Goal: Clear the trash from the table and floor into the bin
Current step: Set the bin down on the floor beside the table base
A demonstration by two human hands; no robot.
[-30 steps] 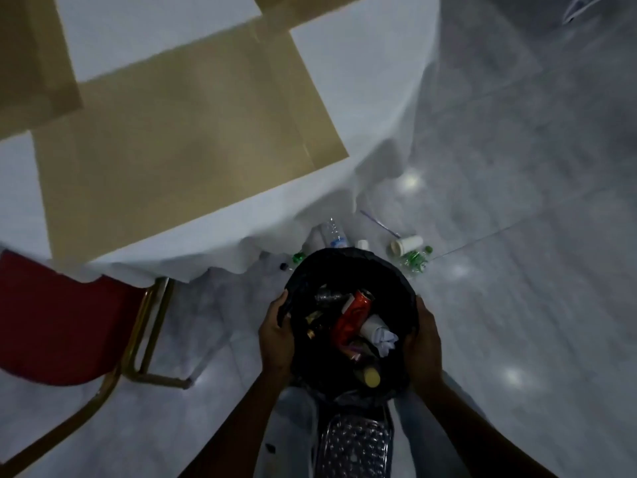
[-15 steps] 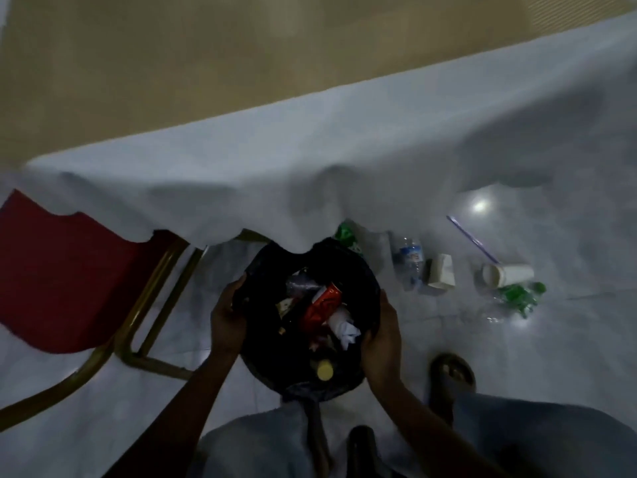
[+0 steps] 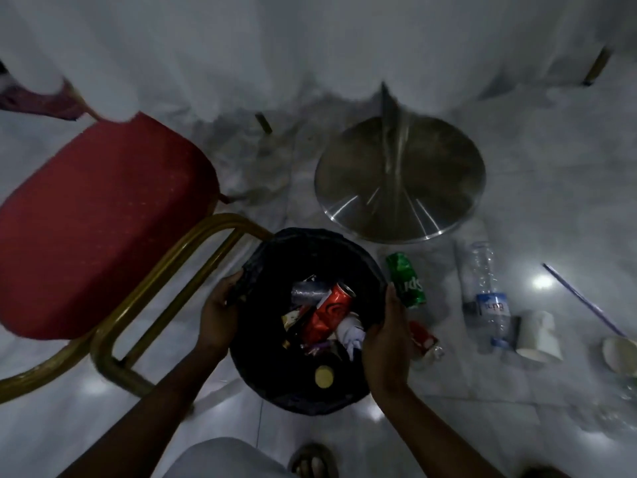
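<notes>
The bin (image 3: pixel 275 257), lined with a black bag, stands on the floor between my hands and holds a red can, wrappers, crumpled paper and a yellow cap. My left hand (image 3: pixel 219 313) grips its left rim; my right hand (image 3: pixel 386 336) grips its right rim. On the floor to the right lie a green can (image 3: pixel 406 279), a small red piece of trash (image 3: pixel 424 339), a clear water bottle (image 3: pixel 489 294), a white paper cup (image 3: pixel 537 334), a second cup (image 3: pixel 620 353) at the frame edge and a purple straw (image 3: pixel 582 300).
A red chair with a gold frame (image 3: pixel 100 219) stands left of the bin, its leg touching the rim. The table's round metal base (image 3: pixel 400 177) sits just behind the bin under the hanging white tablecloth (image 3: pixel 310 46). My sandalled foot (image 3: pixel 313 460) is below.
The view has dropped from above the tabletop to floor level under the table. The bin has come down with both hands still on its rim, now beside the floor trash.
</notes>
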